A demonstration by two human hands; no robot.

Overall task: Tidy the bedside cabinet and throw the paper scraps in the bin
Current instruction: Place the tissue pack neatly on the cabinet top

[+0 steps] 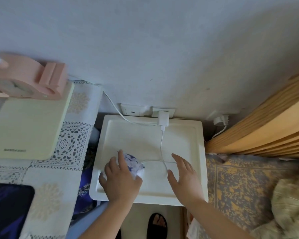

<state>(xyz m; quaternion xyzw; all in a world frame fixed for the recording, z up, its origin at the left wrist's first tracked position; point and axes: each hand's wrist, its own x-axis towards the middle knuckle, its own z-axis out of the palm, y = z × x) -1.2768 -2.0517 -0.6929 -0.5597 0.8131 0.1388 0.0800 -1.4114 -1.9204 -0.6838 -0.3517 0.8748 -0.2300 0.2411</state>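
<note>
The white bedside cabinet top [179, 135] has a raised rim and stands against the wall. My left hand [122, 180] rests on a crumpled white-and-blue wad of paper [134, 161] at the front left of the top, fingers curled over it. My right hand [185, 176] hovers flat with spread fingers over the front right. A white charging cable [161, 144] runs from a plugged-in charger [163, 119] down across the top and loops between my hands. No bin is in view.
A table with a lace cloth [71, 144] stands to the left, carrying a pale yellow box [28, 128], a pink object [33, 75] and a dark tablet [9, 209]. A bed with a patterned cover [240, 187] and wooden headboard [266, 121] lies right. My sandalled foot [158, 221] shows below.
</note>
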